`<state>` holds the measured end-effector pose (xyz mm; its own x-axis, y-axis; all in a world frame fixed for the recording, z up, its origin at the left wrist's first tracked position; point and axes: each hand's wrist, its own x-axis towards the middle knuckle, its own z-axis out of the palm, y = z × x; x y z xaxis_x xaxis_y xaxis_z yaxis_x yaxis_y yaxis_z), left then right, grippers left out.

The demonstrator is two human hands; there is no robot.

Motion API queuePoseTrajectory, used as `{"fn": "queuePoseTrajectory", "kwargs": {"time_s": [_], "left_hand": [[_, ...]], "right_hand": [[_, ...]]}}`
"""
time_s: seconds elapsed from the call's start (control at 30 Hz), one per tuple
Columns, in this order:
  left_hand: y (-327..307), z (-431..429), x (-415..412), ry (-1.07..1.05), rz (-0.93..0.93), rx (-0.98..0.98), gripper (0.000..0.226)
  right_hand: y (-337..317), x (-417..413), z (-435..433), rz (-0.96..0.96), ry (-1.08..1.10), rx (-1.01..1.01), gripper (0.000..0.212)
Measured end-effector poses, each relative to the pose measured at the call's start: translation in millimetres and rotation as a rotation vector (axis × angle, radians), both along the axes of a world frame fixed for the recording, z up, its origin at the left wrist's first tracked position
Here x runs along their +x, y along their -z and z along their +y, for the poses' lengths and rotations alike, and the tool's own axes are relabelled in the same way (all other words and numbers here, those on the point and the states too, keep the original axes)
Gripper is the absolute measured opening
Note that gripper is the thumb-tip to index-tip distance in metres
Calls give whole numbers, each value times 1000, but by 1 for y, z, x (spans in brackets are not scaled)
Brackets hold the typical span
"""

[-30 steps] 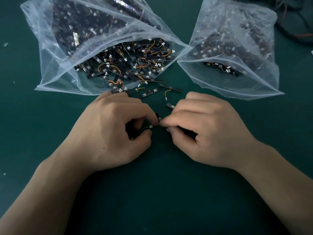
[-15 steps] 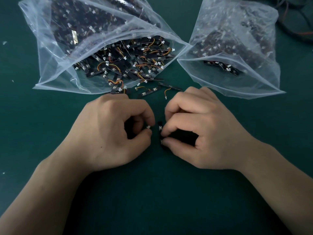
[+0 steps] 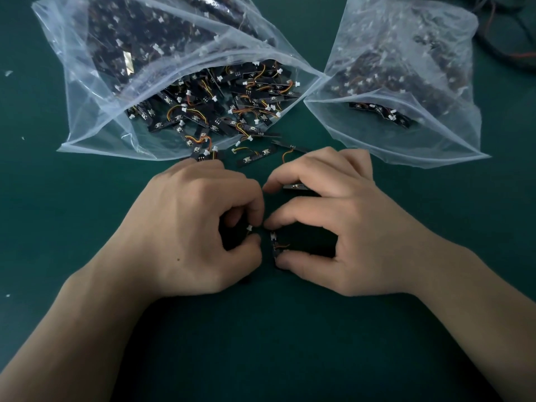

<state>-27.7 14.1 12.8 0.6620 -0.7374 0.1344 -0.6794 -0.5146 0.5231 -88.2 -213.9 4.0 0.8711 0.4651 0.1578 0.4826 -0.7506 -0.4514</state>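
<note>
My left hand (image 3: 185, 227) is curled above the green mat and pinches a small white connector (image 3: 249, 227) between thumb and forefinger; its wire is hidden in the fist. My right hand (image 3: 342, 227) pinches a small black circuit strip (image 3: 275, 245) with a white socket and orange wires between thumb and forefinger. A second black strip (image 3: 295, 186) shows between that hand's upper fingers. The connector and the strip's socket sit a short gap apart.
A clear plastic bag (image 3: 95, 91) at the back left lies open, spilling several black strips with orange wires (image 3: 252, 156) onto the mat. Another clear bag (image 3: 429, 134) of similar parts lies at the back right. Dark cables (image 3: 510, 44) run along the far right corner.
The hands, touching at the fingertips a second ago, have drawn slightly apart. The white connector and the black strip are now separate, each in its own hand.
</note>
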Motion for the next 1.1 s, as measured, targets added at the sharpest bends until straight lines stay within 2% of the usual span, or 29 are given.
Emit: {"fn": "queuePoseTrajectory", "kwargs": {"time_s": [0.13, 0.27, 0.43, 0.63, 0.83, 1.1], "left_hand": [[1, 0, 0, 18, 12, -11, 15], [0, 1, 1, 32, 15, -9, 11], [0, 0, 1, 41, 28, 2, 3], [0, 2, 2, 49, 45, -15, 3], [1, 4, 4, 73, 81, -49, 15], [0, 3, 4, 71, 106, -49, 8]], "right_hand": [[-1, 0, -1, 29, -28, -1, 29], [-2, -1, -1, 36, -15, 0, 39], [-1, -1, -1, 55, -40, -8, 33], [-1, 0, -2, 48, -50, 2, 33], [0, 0, -3, 39, -65, 15, 31], [4, 0, -3, 1, -75, 15, 27]]}}
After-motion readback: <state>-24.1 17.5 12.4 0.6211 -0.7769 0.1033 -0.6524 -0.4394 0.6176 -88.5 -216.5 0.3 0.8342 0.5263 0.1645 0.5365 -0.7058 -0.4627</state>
